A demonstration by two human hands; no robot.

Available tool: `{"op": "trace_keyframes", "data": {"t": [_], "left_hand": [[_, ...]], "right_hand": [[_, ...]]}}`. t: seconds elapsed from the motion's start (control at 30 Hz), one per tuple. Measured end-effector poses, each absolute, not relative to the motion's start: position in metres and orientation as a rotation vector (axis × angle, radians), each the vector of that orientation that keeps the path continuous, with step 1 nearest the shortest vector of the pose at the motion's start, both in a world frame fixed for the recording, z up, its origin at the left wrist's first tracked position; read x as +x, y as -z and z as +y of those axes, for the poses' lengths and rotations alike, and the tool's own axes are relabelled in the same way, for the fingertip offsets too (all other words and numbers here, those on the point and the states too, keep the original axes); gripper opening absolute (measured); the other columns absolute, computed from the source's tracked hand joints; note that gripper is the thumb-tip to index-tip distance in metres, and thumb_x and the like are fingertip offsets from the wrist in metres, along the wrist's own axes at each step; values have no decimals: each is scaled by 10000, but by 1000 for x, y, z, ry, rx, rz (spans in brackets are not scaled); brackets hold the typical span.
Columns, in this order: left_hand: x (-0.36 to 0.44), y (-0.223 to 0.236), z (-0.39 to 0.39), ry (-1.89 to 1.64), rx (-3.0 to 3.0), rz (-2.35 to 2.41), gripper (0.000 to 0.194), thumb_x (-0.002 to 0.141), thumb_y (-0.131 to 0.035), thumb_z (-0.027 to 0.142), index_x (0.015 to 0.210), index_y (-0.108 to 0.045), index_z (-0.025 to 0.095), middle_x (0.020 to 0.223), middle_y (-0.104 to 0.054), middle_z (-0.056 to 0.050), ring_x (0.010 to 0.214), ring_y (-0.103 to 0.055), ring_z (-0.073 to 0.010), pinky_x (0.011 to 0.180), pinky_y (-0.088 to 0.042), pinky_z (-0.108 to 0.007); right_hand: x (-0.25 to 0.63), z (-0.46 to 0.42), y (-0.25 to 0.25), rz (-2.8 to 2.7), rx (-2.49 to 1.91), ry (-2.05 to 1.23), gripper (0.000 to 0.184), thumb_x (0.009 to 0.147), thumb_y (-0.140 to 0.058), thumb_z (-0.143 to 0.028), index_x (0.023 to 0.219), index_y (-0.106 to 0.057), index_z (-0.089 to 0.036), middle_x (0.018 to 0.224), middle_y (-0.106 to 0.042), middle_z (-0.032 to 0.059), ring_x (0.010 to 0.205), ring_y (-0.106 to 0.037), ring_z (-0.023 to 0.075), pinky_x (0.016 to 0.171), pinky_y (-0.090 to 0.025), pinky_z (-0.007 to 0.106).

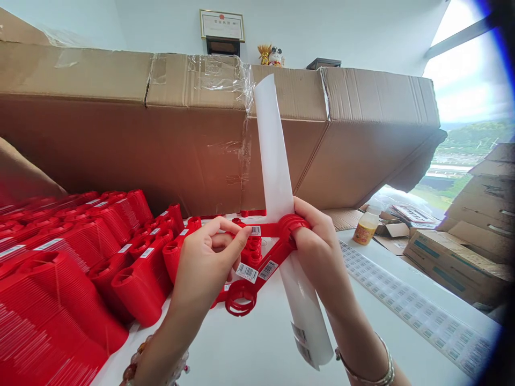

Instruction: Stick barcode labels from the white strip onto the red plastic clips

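My right hand (pixel 316 241) grips a red plastic hanger (pixel 263 271) at its ringed top, fingers wrapped round it. A long white strip of label backing paper (pixel 277 177) runs through the same hand, up in front of the boxes and down to the table. My left hand (pixel 205 262) is pinched, thumb and forefinger pressing a barcode sticker (pixel 247 272) against the hanger's arm. A second barcode sticker (pixel 268 269) sits beside it on the hanger.
Stacks of red hangers (pixel 76 262) with barcode labels fill the left. Large taped cardboard boxes (pixel 193 128) wall off the back. A sheet of barcode labels (pixel 418 311) lies on the white table (pixel 249 354) at right, near a small yellow bottle (pixel 365 228) and more boxes (pixel 454 262).
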State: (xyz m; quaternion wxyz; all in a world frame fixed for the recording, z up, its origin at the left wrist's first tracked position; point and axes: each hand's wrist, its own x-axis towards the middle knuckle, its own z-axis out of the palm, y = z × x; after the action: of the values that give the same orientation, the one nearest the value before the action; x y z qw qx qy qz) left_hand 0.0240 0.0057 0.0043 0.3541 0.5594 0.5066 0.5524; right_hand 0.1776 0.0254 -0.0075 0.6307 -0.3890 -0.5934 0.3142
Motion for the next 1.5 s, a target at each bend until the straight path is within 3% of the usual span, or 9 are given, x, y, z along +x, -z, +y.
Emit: {"op": "trace_keyframes", "data": {"t": [0.2, 0.33, 0.43, 0.57, 0.7, 0.9, 1.03, 1.27, 1.5], "left_hand": [[14, 2, 19, -1683, 1436, 1379, 545, 806, -843, 397, 814, -314, 267, 528, -457, 141, 463, -408, -77, 450, -352, -162], [10, 2, 17, -2038, 1519, 1162, 359, 960, -656, 334, 948, -298, 306, 712, -527, 106, 494, -474, -108, 519, -471, -248], [13, 10, 23, -2396, 1800, 1152, 510, 891, -743, 273, 997, -246, 318, 1186, -503, -38, 957, -649, -187, 887, -600, -403], [18, 30, 41, -2366, 2188, 1240, 762, 746, -892, 324, 1147, -245, 285, 1398, -344, -172, 1390, -464, -336, 1139, -469, -589], [16, 35, 42, -2003, 1966, 1259, 633, 869, -792, 361, 1226, -273, 299, 1465, -320, -138, 1167, -651, -236, 916, -613, -442], [2, 21, 37, -1813, 1798, 1124, 475, 919, -700, 305, 1164, -294, 310, 1264, -429, -47, 922, -635, -134, 717, -585, -282], [-13, 8, 33, -1712, 1540, 1031, 559, 809, -796, 242, 1143, -353, 307, 1153, -457, 11, 824, -650, -100, 722, -583, -260], [-40, -16, 20, -1442, 1222, 923, 482, 833, -840, 270, 1140, -470, 243, 736, -566, 65, 629, -608, -97, 610, -524, -197], [-41, -16, 22, -1394, 1146, 817, 659, 643, -958, 161, 1107, -496, 232, 836, -616, 43, 583, -597, -83, 581, -519, -229]], "right_hand": [[178, 45, 10, -1284, -885, -766, 129, 745, -473, -156, 666, -401, -228, 631, -446, -42, 619, -425, 141, 536, -294, 284], [179, 58, 12, -1229, -908, -801, 67, 701, -467, -174, 671, -442, -229, 640, -484, -32, 625, -453, 154, 545, -319, 284], [177, 58, 13, -1247, -891, -809, 80, 714, -480, -183, 672, -432, -230, 641, -480, -33, 627, -453, 155, 539, -313, 278], [170, 48, 14, -1273, -870, -844, 111, 744, -506, -180, 670, -439, -230, 620, -458, -38, 608, -436, 149, 523, -319, 272], [169, 39, 14, -1271, -801, -839, 115, 761, -507, -145, 679, -482, -222, 625, -480, -39, 604, -412, 136, 520, -320, 263], [177, 42, 14, -1230, -735, -921, 134, 774, -475, -114, 711, -539, -214, 656, -508, -32, 613, -432, 130, 533, -335, 254], [181, 50, 14, -1227, -718, -950, 136, 749, -514, -105, 733, -592, -216, 666, -512, -30, 638, -475, 141, 577, -388, 264], [180, 49, 9, -1199, -762, -1020, 208, 706, -573, -130, 826, -718, -218, 719, -636, -2, 655, -542, 162, 580, -425, 273], [182, 48, 6, -1225, -737, -1046, 255, 714, -595, -144, 894, -758, -222, 744, -673, 12, 686, -584, 177, 600, -447, 283]]}}
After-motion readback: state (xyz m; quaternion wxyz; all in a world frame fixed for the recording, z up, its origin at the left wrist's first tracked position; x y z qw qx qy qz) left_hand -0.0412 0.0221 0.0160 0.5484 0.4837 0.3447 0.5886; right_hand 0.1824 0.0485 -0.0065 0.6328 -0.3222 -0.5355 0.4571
